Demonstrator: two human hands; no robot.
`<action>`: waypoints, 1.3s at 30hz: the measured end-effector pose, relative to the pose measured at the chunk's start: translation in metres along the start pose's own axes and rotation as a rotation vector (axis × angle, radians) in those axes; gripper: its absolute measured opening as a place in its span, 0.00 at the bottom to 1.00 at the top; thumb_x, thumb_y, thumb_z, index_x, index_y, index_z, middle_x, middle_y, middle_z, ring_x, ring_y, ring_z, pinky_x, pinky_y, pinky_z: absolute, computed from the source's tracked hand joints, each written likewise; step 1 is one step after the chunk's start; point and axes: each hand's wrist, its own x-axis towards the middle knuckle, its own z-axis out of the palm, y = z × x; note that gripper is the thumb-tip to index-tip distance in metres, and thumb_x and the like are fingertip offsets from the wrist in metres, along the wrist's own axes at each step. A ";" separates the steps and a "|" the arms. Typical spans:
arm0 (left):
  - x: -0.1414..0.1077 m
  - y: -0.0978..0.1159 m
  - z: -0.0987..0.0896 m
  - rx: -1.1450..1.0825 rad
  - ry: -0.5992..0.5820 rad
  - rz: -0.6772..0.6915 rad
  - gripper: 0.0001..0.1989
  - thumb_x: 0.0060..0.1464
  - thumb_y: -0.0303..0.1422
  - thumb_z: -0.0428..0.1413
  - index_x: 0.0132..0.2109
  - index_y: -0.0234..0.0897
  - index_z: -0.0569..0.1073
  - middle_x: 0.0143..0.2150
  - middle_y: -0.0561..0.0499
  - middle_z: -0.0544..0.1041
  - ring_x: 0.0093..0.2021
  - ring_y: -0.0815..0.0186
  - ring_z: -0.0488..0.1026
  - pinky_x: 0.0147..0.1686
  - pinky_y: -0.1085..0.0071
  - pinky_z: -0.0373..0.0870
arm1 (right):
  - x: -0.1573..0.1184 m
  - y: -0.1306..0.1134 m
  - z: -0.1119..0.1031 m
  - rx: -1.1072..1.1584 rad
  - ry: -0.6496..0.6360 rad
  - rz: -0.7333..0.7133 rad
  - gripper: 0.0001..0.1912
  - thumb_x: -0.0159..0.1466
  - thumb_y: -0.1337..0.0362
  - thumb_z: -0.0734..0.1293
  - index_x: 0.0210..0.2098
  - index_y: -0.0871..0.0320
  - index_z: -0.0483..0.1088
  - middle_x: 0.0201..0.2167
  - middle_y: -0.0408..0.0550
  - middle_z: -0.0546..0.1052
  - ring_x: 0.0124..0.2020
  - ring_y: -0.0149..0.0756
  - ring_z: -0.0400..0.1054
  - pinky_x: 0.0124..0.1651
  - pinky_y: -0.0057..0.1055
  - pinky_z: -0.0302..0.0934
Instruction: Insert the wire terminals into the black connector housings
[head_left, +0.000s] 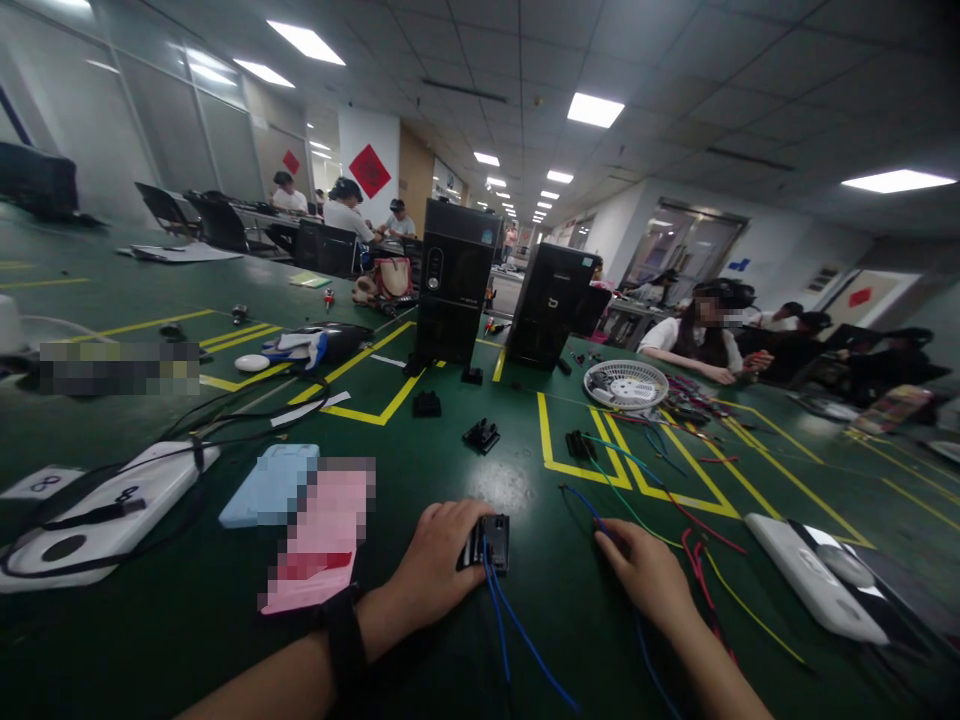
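My left hand (442, 555) grips a small black terminal block (495, 540) on the green table, its fingers wrapped round the left side. Blue wires (514, 610) come out of the block and trail toward me. To the right, my right hand (649, 575) is closed in a pinch on another blue wire (585, 498), whose tip sticks out past the fingers to the upper left. More black blocks (481, 435) lie farther up the table. One black block (581, 445) at the right has teal and green wires running from it.
Two black computer towers (459, 290) stand ahead. A white round basket (626, 385) sits beside a heap of wires (694, 405). Red and yellow wires (701, 570) lie right of my right hand. White power banks (817, 580) and a pink pouch (322, 530) flank me. A person (697, 335) sits across.
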 end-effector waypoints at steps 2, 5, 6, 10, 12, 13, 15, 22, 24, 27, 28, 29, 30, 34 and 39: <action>0.000 0.001 -0.001 0.002 0.002 -0.003 0.22 0.48 0.30 0.60 0.51 0.45 0.66 0.50 0.53 0.72 0.51 0.58 0.67 0.52 0.60 0.56 | 0.003 0.002 0.002 0.081 0.001 0.015 0.17 0.61 0.55 0.62 0.41 0.58 0.75 0.40 0.54 0.79 0.41 0.48 0.72 0.45 0.43 0.62; 0.000 0.002 -0.001 0.013 -0.006 -0.009 0.21 0.49 0.31 0.60 0.51 0.44 0.66 0.50 0.52 0.72 0.51 0.58 0.67 0.52 0.60 0.56 | 0.006 0.001 0.003 0.241 -0.009 0.027 0.19 0.60 0.52 0.61 0.41 0.59 0.73 0.37 0.53 0.78 0.40 0.46 0.71 0.45 0.41 0.62; 0.000 0.002 -0.002 0.015 -0.007 -0.010 0.21 0.49 0.30 0.60 0.51 0.44 0.66 0.50 0.52 0.72 0.51 0.58 0.67 0.52 0.60 0.56 | 0.006 -0.001 0.002 0.304 -0.021 0.034 0.20 0.60 0.51 0.61 0.42 0.60 0.71 0.35 0.52 0.77 0.37 0.44 0.71 0.42 0.40 0.63; 0.000 0.003 -0.003 0.010 -0.009 -0.009 0.22 0.48 0.29 0.60 0.50 0.44 0.66 0.50 0.52 0.72 0.51 0.58 0.66 0.52 0.61 0.56 | 0.003 -0.013 -0.005 0.566 -0.112 0.094 0.23 0.60 0.48 0.61 0.44 0.60 0.67 0.28 0.45 0.72 0.24 0.34 0.66 0.28 0.32 0.61; 0.000 0.003 -0.004 -0.001 -0.016 -0.006 0.21 0.48 0.29 0.60 0.50 0.44 0.66 0.50 0.51 0.72 0.51 0.57 0.66 0.52 0.60 0.56 | 0.001 -0.019 -0.011 0.672 -0.145 0.125 0.22 0.59 0.48 0.63 0.45 0.59 0.66 0.27 0.42 0.70 0.22 0.31 0.63 0.26 0.30 0.59; -0.001 0.003 -0.004 -0.007 -0.013 -0.004 0.21 0.49 0.30 0.60 0.50 0.44 0.66 0.50 0.51 0.72 0.51 0.57 0.66 0.52 0.60 0.56 | 0.000 -0.021 -0.013 0.721 -0.154 0.137 0.21 0.60 0.48 0.64 0.43 0.58 0.66 0.25 0.41 0.68 0.21 0.30 0.61 0.25 0.29 0.57; -0.001 0.002 -0.003 -0.013 -0.003 -0.001 0.21 0.49 0.30 0.60 0.50 0.44 0.66 0.50 0.51 0.72 0.52 0.57 0.66 0.53 0.60 0.55 | -0.002 -0.024 -0.019 0.806 -0.154 0.148 0.19 0.59 0.47 0.65 0.37 0.57 0.66 0.22 0.37 0.64 0.20 0.29 0.58 0.25 0.28 0.55; 0.000 0.002 0.000 -0.029 0.015 -0.013 0.19 0.49 0.30 0.60 0.49 0.44 0.67 0.49 0.52 0.72 0.50 0.57 0.66 0.52 0.60 0.56 | 0.015 -0.038 -0.055 0.943 -0.190 0.128 0.21 0.60 0.45 0.65 0.33 0.59 0.69 0.20 0.39 0.63 0.21 0.30 0.57 0.25 0.29 0.54; 0.000 0.003 -0.001 -0.035 0.015 -0.019 0.19 0.49 0.30 0.60 0.49 0.44 0.67 0.49 0.52 0.72 0.50 0.57 0.66 0.53 0.60 0.56 | 0.026 -0.049 -0.067 0.913 -0.254 0.112 0.21 0.61 0.46 0.65 0.35 0.60 0.70 0.21 0.40 0.64 0.20 0.29 0.58 0.25 0.28 0.55; 0.000 0.003 -0.001 -0.033 0.014 -0.035 0.20 0.48 0.30 0.61 0.49 0.44 0.68 0.50 0.52 0.72 0.51 0.58 0.65 0.53 0.60 0.55 | 0.044 -0.069 -0.074 0.703 -0.255 0.035 0.21 0.61 0.45 0.63 0.36 0.59 0.69 0.23 0.40 0.67 0.20 0.27 0.59 0.23 0.26 0.54; -0.001 0.003 -0.001 -0.034 0.015 -0.037 0.21 0.48 0.30 0.62 0.49 0.44 0.67 0.50 0.52 0.72 0.51 0.58 0.65 0.53 0.60 0.55 | 0.051 -0.076 -0.073 0.650 -0.236 0.015 0.21 0.61 0.46 0.63 0.36 0.59 0.69 0.24 0.40 0.67 0.19 0.26 0.59 0.23 0.26 0.52; -0.001 0.002 -0.001 -0.034 0.018 -0.037 0.21 0.47 0.29 0.62 0.49 0.44 0.67 0.50 0.52 0.72 0.51 0.58 0.65 0.53 0.60 0.54 | 0.057 -0.081 -0.068 0.614 -0.218 0.002 0.20 0.61 0.47 0.63 0.36 0.59 0.70 0.23 0.40 0.67 0.18 0.25 0.57 0.22 0.25 0.50; 0.000 0.002 0.000 -0.031 0.018 -0.035 0.21 0.47 0.29 0.62 0.49 0.44 0.67 0.50 0.52 0.72 0.51 0.57 0.65 0.53 0.60 0.54 | 0.064 -0.086 -0.062 0.578 -0.205 -0.010 0.20 0.61 0.48 0.63 0.36 0.60 0.71 0.22 0.38 0.66 0.17 0.25 0.55 0.21 0.25 0.48; 0.000 0.002 0.000 -0.007 0.008 -0.028 0.20 0.48 0.30 0.61 0.49 0.44 0.67 0.49 0.52 0.72 0.51 0.57 0.65 0.52 0.61 0.55 | 0.091 -0.100 -0.022 0.435 -0.154 -0.066 0.16 0.62 0.54 0.63 0.37 0.61 0.73 0.18 0.37 0.64 0.20 0.28 0.58 0.24 0.27 0.52; 0.001 0.000 0.002 -0.029 0.040 -0.015 0.21 0.46 0.30 0.62 0.48 0.44 0.68 0.48 0.52 0.72 0.50 0.57 0.65 0.52 0.60 0.54 | 0.115 -0.113 0.021 0.275 -0.182 -0.136 0.12 0.66 0.58 0.64 0.37 0.61 0.71 0.30 0.42 0.74 0.30 0.32 0.68 0.36 0.33 0.63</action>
